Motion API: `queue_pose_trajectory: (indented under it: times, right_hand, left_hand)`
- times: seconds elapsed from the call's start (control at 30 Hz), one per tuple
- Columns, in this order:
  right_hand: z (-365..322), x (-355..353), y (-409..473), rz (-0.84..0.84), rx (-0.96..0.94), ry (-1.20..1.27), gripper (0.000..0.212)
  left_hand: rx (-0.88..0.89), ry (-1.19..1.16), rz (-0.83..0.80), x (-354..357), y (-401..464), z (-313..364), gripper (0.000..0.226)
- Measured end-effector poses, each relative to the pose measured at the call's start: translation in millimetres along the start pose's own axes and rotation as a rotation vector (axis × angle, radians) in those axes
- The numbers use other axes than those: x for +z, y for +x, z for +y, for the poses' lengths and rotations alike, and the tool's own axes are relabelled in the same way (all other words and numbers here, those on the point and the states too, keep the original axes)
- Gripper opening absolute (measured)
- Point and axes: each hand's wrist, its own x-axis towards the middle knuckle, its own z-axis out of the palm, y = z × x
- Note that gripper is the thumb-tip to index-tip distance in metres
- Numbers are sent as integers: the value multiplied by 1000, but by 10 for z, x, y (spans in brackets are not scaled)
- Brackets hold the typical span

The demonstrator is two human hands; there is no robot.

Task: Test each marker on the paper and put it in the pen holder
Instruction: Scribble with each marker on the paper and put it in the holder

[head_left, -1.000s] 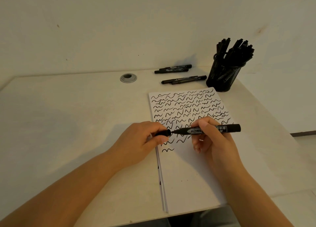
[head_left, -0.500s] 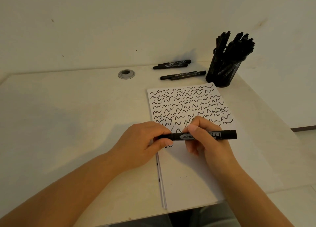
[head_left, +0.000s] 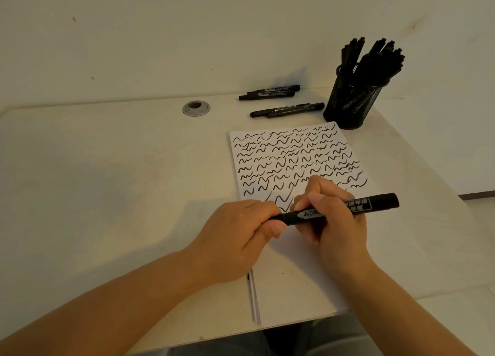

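Your two hands met over the white sheet of paper (head_left: pixel 294 280) on the pale bench (head_left: pixel 107 195), both grasping one black felt marker with a printed grey label (head_left: pixel 334 208). The right hand (head_left: pixel 337 221) wrapped the barrel, thumb across the label, while the left hand (head_left: pixel 241 235) pinched the capped tip end between thumb and curled fingers. The marker lay nearly level, just above the sheet's lower rows of black squiggles, its tail end pointing right and slightly up.

By the look of it, the cap was being seated after a test stroke. To do that well, you would have wanted to push straight along the barrel, not at an angle, until it seated fully, then let the left hand go so the right alone carried the marker.

The black mesh pen holder (head_left: pixel 351 106) stood at the sheet's far right corner, already crowded with black markers (head_left: pixel 375 58); a gap among them would have needed picking before lowering this one. Four loose black markers in two pairs (head_left: pixel 269 91) (head_left: pixel 288 110) lay beyond the sheet, apparently untested, near a round grey cable grommet (head_left: pixel 196 108)
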Motion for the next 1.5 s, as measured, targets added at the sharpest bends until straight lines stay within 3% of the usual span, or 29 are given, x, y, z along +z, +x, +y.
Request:
queue_pose_trajectory:
  times: [0.1, 0.27, 0.57, 0.87, 1.0, 1.13, 1.23, 1.33, 1.37, 1.43, 1.5]
  right_hand:
    - [5, 14, -22, 3, -48, -12, 23]
    - [-2, 31, -34, -27, -105, -22, 23]
    - [25, 18, -53, -112, -160, 58, 19]
    - [59, 13, -50, -177, -202, 35, 20]
    - [12, 13, -39, -87, -160, -19, 23]
    - [-46, 65, -10, 8, 34, -55, 37]
    - [-153, 41, 80, -22, 170, -271, 52]
    - [-263, -58, 136, -21, 218, -498, 56]
    - [-299, -83, 148, 8, 165, -544, 55]
    - [-353, -116, 176, 70, -120, -748, 45]
    - [-417, -166, 248, 33, -473, -1128, 16]
  left_hand:
    - [15, -78, -37, -2, -14, -6, 36]
    - [20, -163, -102, 6, -7, -23, 27]
    - [4, -318, -201, -2, 5, -47, 31]
    - [-36, -364, -274, -55, 18, -58, 26]
    - [-98, -363, -206, -56, 23, -70, 25]
    - [-162, -380, -84, -54, 17, -54, 24]
    - [-183, -316, -5, -106, 40, -61, 31]
    - [-253, -269, 118, -188, 125, -63, 20]
    - [-277, -258, 141, -217, 171, -60, 19]
    - [-284, -176, 131, -260, 272, -39, 18]
    - [-256, -88, 109, -284, 371, 2, 18]
